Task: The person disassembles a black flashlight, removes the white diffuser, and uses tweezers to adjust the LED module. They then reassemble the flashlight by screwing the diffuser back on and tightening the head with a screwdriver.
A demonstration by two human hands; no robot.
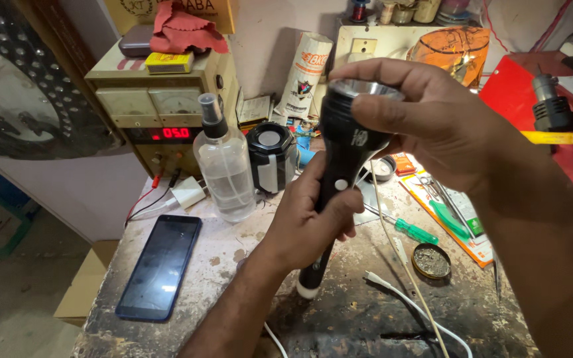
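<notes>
The left hand [313,222] is gripping the barrel of a black flashlight [339,166], holding it upright above the worn workbench [339,318], while the right hand [426,119] is clasping its silver-rimmed head. Left of the flashlight are standing a clear spray bottle [223,166] and lying a dark smartphone [160,265]; right of it, a green screwdriver [409,229].

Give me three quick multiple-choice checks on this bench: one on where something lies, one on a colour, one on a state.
1. Where does the phone lie?
A. left of the spray bottle, flat on the bench
B. on the red case
C. in a hand

2. What colour is the screwdriver handle?
A. yellow
B. green
C. black

3. How is the flashlight held?
A. lying loose
B. by one hand
C. by both hands

Answers: 1 A, it rests screen up near the bench's left edge. 2 B, the handle shows green. 3 C, left hand grips the body, right hand the head.
</notes>
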